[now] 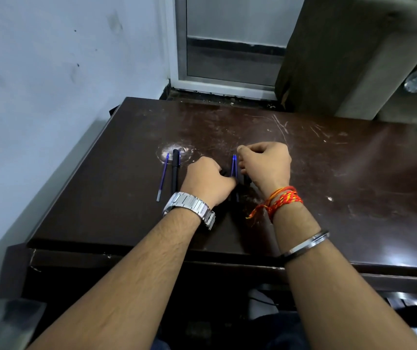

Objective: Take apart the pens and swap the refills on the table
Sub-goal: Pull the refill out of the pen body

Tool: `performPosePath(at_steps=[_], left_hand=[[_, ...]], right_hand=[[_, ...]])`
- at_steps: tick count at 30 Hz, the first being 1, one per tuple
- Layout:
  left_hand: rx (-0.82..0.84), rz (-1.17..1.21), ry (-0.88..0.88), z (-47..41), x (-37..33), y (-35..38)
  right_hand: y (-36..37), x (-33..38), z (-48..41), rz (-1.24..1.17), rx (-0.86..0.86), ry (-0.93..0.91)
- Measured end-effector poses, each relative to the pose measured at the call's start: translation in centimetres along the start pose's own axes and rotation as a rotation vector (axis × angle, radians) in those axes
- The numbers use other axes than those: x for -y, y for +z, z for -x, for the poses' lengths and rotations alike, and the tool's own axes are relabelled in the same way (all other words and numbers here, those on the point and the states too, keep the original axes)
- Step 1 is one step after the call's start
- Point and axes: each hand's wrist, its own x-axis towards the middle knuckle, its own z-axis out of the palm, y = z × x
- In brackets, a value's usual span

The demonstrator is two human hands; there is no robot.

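Note:
Two blue refills [234, 165] lie close together between my hands, tips pointing away from me. My left hand [207, 181], with a metal watch on the wrist, is curled on the table just left of them, and a black pen part [224, 172] shows at its fingertips. My right hand [265, 164] is curled just right of the refills, over a short black pen piece [246, 179] under the palm. Further left, a third blue refill [163, 177] and a black pen [175, 173] lie side by side on the dark brown table [328, 173].
A white wall runs along the table's left edge. Beyond the far edge are a door frame [177, 46] and a brown door [328, 46]. The scratched tabletop stretches to the right of my hands. The near edge sits above my lap.

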Motion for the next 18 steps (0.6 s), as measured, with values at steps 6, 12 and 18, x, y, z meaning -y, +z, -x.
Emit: performPosePath(at_steps=[6, 12, 18], left_hand=[[-0.303, -0.086, -0.106, -1.0, 1.6, -3.1], [-0.389, -0.182, -0.242, -1.8, 4.0, -5.6], [-0.29, -0.237, -0.299, -1.8, 4.0, -5.4]], right_hand=[[-0.3, 0.2, 0.1, 0.003, 0.016, -0.003], [0.0, 0.3, 0.7, 0.015, 0.038, -0.029], [0.3, 0.4, 1.0, 0.059, 0.081, -0.059]])
